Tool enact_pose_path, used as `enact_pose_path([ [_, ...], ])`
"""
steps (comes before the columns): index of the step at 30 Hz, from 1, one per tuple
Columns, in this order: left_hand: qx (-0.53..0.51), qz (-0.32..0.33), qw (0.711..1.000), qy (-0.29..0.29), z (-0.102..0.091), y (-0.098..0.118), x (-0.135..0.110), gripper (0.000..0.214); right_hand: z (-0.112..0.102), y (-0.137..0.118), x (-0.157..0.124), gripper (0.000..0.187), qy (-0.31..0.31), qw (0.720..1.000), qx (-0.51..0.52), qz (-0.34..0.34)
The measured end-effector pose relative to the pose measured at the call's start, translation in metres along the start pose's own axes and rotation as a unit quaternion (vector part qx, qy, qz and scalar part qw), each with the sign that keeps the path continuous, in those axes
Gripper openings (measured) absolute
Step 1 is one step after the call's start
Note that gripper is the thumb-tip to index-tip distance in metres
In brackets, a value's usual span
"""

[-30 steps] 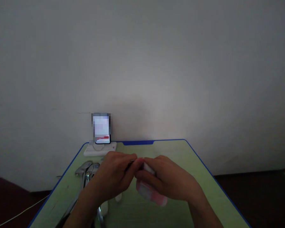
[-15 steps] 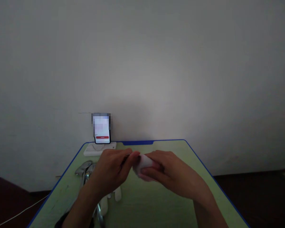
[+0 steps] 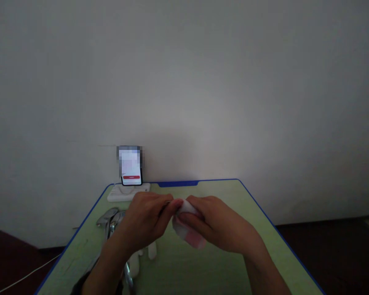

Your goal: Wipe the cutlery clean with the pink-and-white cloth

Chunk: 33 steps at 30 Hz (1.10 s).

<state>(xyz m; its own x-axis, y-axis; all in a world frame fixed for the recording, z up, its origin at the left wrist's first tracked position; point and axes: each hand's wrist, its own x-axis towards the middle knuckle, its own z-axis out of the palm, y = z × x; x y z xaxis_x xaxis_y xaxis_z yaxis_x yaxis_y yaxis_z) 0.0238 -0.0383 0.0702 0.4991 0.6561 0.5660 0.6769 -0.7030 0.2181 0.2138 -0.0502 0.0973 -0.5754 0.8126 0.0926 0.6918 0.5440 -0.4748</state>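
Two hands meet above one worktop (image 3: 209, 270). The right hand (image 3: 217, 223) pinches one cloth (image 3: 190, 236); the left hand (image 3: 149, 217), its thumb right beside the cloth, pinches one thin metal piece (image 3: 167, 202), mostly hidden. The cloth is white with pink patches, soft-looking, bunched up and drooping below the right fingers. One phone (image 3: 131, 164) stands upright; at least two metal tools (image 3: 107, 216) lie near the left arm.

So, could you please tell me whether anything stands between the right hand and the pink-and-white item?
Nothing visible does: the right hand holds the pink-and-white item directly, and the metal tools lie off to the left on the table.
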Motion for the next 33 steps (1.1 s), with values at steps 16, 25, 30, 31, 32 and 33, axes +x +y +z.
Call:
enact_pose_path([
  [16,-0.015,0.037,0.999,0.035,-0.014,-0.001,-0.003,0.046,-0.025,0.025,-0.009,0.026,-0.210,0.962,0.161,-0.070],
  [25,-0.010,0.048,0.997,-0.059,-0.004,-0.004,-0.002,0.051,-0.002,0.010,0.010,0.031,-0.155,0.979,0.120,-0.056],
  [30,-0.082,-0.094,0.977,-0.174,-0.004,0.005,0.004,0.050,0.002,-0.006,-0.002,0.028,-0.052,0.996,-0.051,0.047],
  [31,-0.081,-0.109,0.973,-0.189,-0.003,0.007,0.005,0.048,0.003,-0.009,-0.003,0.027,-0.042,0.996,-0.060,0.047],
  [32,-0.079,-0.119,0.968,-0.205,-0.002,0.008,0.005,0.047,0.003,-0.010,-0.003,0.026,-0.036,0.996,-0.064,0.045],
  [33,-0.077,-0.125,0.964,-0.220,-0.002,0.009,0.006,0.045,0.004,-0.011,-0.002,0.025,-0.035,0.996,-0.065,0.044],
])
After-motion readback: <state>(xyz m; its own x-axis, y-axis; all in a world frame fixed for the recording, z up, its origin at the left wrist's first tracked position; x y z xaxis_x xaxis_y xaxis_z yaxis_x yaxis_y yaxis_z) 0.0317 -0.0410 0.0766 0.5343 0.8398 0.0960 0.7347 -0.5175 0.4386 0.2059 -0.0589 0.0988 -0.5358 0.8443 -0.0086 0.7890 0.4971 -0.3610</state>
